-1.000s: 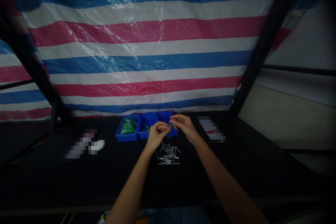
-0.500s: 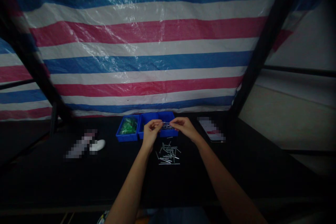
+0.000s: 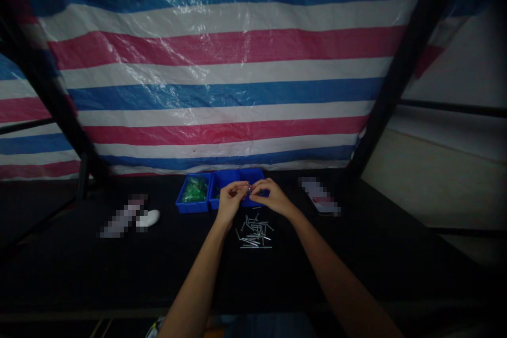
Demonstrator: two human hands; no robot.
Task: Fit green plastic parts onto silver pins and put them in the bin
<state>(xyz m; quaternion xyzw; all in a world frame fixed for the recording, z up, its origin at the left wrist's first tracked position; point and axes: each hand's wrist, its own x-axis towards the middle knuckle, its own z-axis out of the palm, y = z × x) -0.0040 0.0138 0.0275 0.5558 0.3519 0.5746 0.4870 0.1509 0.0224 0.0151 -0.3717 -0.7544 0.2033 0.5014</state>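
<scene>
My left hand (image 3: 229,203) and my right hand (image 3: 274,198) meet over the front of the right-hand blue bin (image 3: 252,173). Each is closed in a pinch, fingertips nearly touching. Between them glints a thin metal fastener (image 3: 249,189), mostly covered by the fingers. Small metal pieces in that bin are largely hidden behind my hands. Just below, a loose pile of long thin silver fasteners (image 3: 255,232), like screws or nails, lies on the black table (image 3: 336,269). A single one lies apart near the bin's front.
Left of my hands stand a middle blue bin (image 3: 222,176) and another blue bin (image 3: 193,207) with a green plastic bag (image 3: 195,190). A white mouse-shaped object (image 3: 150,218) lies farther left. To the right is a phone-like slab (image 3: 320,198). Striped sheeting (image 3: 229,95) hangs behind.
My hands have drawn together. The thin fastener, stretched sideways between my fingertips before, is now mostly covered by them. My right hand has shifted left; the pile is unchanged.
</scene>
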